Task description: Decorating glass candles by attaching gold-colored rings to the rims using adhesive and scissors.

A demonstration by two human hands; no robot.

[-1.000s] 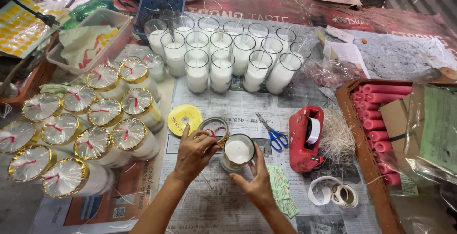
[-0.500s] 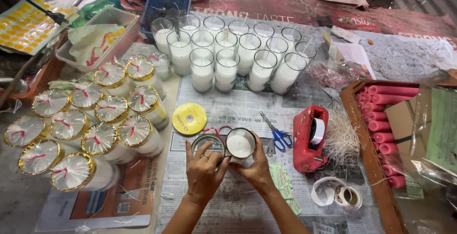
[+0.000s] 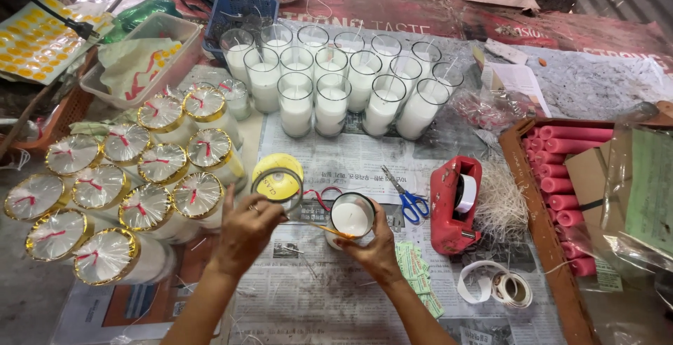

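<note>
Newspaper sheets (image 3: 350, 163) cover the counter (image 3: 603, 85) where the work goes on. At its middle the right hand (image 3: 371, 250) is wrapped around a clear glass jar (image 3: 350, 217) filled nearly to the rim with white wax, which stands upright on the paper. The left hand (image 3: 247, 229) is closed on a roll of gold tape (image 3: 278, 185), lifted just left of the jar, and a gold strip (image 3: 319, 228) runs from the roll to the jar's rim. Behind the roll lies a yellow disc (image 3: 280, 170), and a loop of red ribbon (image 3: 319, 196) lies beside the jar. To the right are blue-handled scissors (image 3: 405, 194), a red tape dispenser (image 3: 454, 205) with a white roll in it, a heap of pale wicks (image 3: 499, 201) and a few green slips (image 3: 417, 275). Further back stand rows of open glasses (image 3: 329, 82) holding white wax to differing heights, each with a wick standing up. On the left is a cluster of finished jars (image 3: 133, 191), each sealed with clear film, a gold rim and a red bow. Behind them a plastic tub (image 3: 175, 26) holds folded cloth, and a blue basket (image 3: 242, 5) sits next to it. At the right edge a wooden tray (image 3: 522, 177) holds stacked pink sticks (image 3: 564, 177).
</note>
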